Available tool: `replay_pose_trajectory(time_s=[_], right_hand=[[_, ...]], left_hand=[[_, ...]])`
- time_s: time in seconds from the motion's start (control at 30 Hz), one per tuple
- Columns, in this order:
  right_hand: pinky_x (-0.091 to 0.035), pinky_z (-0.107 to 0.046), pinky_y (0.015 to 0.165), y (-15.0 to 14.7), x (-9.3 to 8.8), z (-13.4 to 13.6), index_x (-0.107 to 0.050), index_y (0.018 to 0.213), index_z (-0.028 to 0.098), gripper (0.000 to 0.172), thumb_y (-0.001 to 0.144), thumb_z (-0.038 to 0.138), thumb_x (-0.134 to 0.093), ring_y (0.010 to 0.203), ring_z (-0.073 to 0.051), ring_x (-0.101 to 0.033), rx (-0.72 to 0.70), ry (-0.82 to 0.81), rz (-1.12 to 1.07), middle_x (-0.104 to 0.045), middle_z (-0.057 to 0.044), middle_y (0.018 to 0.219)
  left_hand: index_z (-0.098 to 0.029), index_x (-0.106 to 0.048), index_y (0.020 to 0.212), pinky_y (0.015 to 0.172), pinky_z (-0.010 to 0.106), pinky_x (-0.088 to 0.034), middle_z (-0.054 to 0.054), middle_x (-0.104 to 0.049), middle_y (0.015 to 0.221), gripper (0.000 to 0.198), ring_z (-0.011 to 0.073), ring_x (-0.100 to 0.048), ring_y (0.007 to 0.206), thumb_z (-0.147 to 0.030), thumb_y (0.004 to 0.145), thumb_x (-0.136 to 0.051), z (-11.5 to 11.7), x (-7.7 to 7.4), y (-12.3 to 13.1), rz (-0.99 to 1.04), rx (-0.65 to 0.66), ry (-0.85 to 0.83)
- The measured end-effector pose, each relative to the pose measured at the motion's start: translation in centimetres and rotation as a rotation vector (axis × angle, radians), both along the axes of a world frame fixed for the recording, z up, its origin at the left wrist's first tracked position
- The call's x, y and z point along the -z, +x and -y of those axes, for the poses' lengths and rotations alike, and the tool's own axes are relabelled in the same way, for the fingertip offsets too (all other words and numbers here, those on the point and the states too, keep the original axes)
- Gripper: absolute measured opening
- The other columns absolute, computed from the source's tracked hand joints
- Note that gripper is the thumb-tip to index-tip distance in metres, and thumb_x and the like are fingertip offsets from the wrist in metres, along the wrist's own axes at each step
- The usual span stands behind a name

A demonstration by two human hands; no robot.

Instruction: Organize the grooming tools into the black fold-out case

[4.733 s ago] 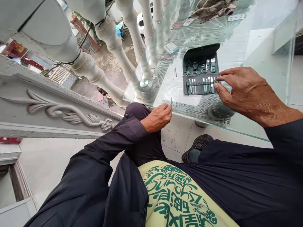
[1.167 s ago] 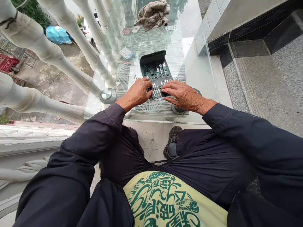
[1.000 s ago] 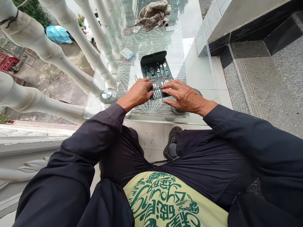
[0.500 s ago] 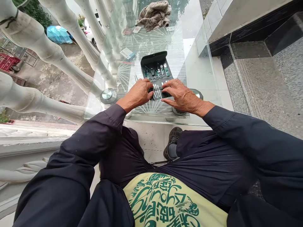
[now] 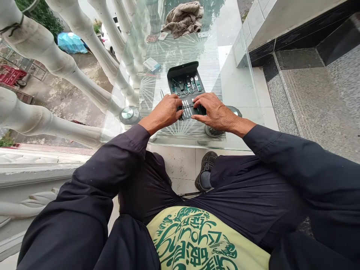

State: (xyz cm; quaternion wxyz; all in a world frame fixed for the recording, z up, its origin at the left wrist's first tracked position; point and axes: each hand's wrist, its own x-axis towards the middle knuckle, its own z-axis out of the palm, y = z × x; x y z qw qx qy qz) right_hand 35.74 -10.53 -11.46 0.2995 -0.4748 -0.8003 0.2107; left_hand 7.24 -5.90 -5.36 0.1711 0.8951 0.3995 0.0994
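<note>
An open dark manicure case (image 5: 183, 68) lies on the glass table, its lid side tilted up at the back. Small scissors (image 5: 186, 91), nail clippers (image 5: 197, 83) and other green-handled tools sit in the back half. Several slim metal tools (image 5: 186, 109) are held under a strap in the front half. My left hand (image 5: 165, 111) is closed at the case's left edge, thumb against the front half. On the right side, my right hand (image 5: 215, 111) curls its fingers over the front half, thumb at the near edge. It covers the tools there, so its exact hold is partly hidden.
On the glass table (image 5: 242, 131) lie a small blue-and-white box (image 5: 152, 65), a crumpled brown cloth (image 5: 184, 18) and a pointed metal tool (image 5: 161, 93) left of my left hand. White balusters (image 5: 64, 63) stand along the left. Stone steps (image 5: 306, 90) are at the right.
My right fingers have shifted slightly over the case's right front half, and the thumb has drawn nearer the index finger. My left hand stays nearly where it was.
</note>
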Motion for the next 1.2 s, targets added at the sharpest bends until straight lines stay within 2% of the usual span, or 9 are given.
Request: replay_pose_trajectory(time_s=[0.2,0.3,0.43,0.57,0.73,0.83,0.97,1.07,1.2], right_hand=[[-0.059,-0.083,0.135,-0.1,-0.7,-0.3,-0.079,0.123,0.034,0.032,0.106,0.052,-0.099,0.154,-0.052,-0.068,-0.006,-0.027,-0.013,-0.081,-0.018,0.154],[-0.061,-0.081,0.133,0.8,-2.2,0.0,-0.08,0.125,0.032,0.028,0.113,0.056,-0.089,0.153,-0.052,-0.07,0.026,0.046,-0.043,-0.082,-0.019,0.153],[-0.067,-0.079,0.122,2.7,-3.4,0.1,-0.079,0.113,0.031,0.021,0.12,0.051,-0.073,0.131,-0.048,-0.079,0.114,0.112,-0.029,-0.088,-0.021,0.134],[-0.068,-0.082,0.114,3.6,-2.5,-0.2,-0.083,0.109,0.034,0.03,0.121,0.058,-0.07,0.12,-0.049,-0.081,0.138,0.091,0.005,-0.088,-0.018,0.12],[-0.066,-0.082,0.121,3.7,-2.2,-0.1,-0.085,0.111,0.032,0.029,0.124,0.052,-0.069,0.126,-0.049,-0.079,0.105,0.105,0.047,-0.087,-0.019,0.122],[-0.065,-0.082,0.123,3.9,-2.3,-0.3,-0.09,0.121,0.031,0.025,0.123,0.048,-0.071,0.131,-0.05,-0.079,0.133,0.078,0.055,-0.086,-0.018,0.125],[-0.067,-0.082,0.122,4.4,-1.9,-0.8,-0.092,0.132,0.033,0.028,0.123,0.049,-0.071,0.131,-0.05,-0.079,0.143,0.105,0.044,-0.085,-0.017,0.125],[-0.068,-0.082,0.119,4.8,-1.8,-0.9,-0.091,0.129,0.033,0.031,0.124,0.051,-0.068,0.127,-0.049,-0.079,0.132,0.143,0.034,-0.085,-0.017,0.121],[-0.069,-0.08,0.119,4.8,-1.8,-0.9,-0.089,0.118,0.033,0.03,0.124,0.054,-0.068,0.124,-0.048,-0.079,0.126,0.124,0.052,-0.086,-0.018,0.121]], left_hand=[[-0.025,-0.095,0.137,0.132,0.055,-0.067,0.016,-0.088,0.152,0.024,0.04,-0.083,0.146,-0.029,0.114,-0.087,-0.6,-1.0,-0.3,0.045,-0.078,-0.078],[-0.025,-0.091,0.139,0.125,0.049,-0.068,0.014,-0.09,0.148,0.026,0.0357,-0.083,0.139,-0.03,0.114,-0.088,-2.4,-2.6,-1.7,0.157,-0.315,-0.085],[-0.021,-0.084,0.11,0.117,0.05,-0.07,0.016,-0.088,0.113,0.007,0.0388,-0.082,0.131,-0.026,0.109,-0.089,-5.3,-3.9,-3.2,0.248,-0.604,-0.141],[-0.023,-0.077,0.096,0.107,0.055,-0.073,0.013,-0.079,0.09,0.027,0.0451,-0.085,0.122,-0.017,0.089,-0.103,-7.4,-2.3,-3.2,0.24,-0.632,-0.304],[-0.024,-0.077,0.099,0.107,0.053,-0.073,0.014,-0.082,0.101,0.038,0.0464,-0.086,0.128,-0.008,0.074,-0.1,-9.0,-0.1,-3.9,0.347,-0.528,-0.28],[-0.026,-0.071,0.096,0.111,0.049,-0.072,0.016,-0.082,0.109,0.04,0.0483,-0.081,0.144,-0.008,0.075,-0.098,-9.5,-0.1,-5.0,0.323,-0.565,-0.234],[-0.029,-0.058,0.088,0.119,0.045,-0.068,0.013,-0.076,0.105,0.049,0.051,-0.075,0.157,-0.002,0.07,-0.095,-9.5,-0.6,-5.9,0.128,-0.674,-0.177],[-0.031,-0.055,0.087,0.107,0.04,-0.07,0.009,-0.071,0.093,0.051,0.0462,-0.083,0.141,0.0,0.07,-0.093,-9.3,-0.8,-6.3,0.164,-0.677,-0.214],[-0.03,-0.063,0.092,0.072,0.033,-0.064,0.0,-0.062,0.07,0.046,0.0317,-0.082,0.088,-0.001,0.073,-0.092,-8.8,-1.2,-6.7,0.347,-0.695,-0.325]])
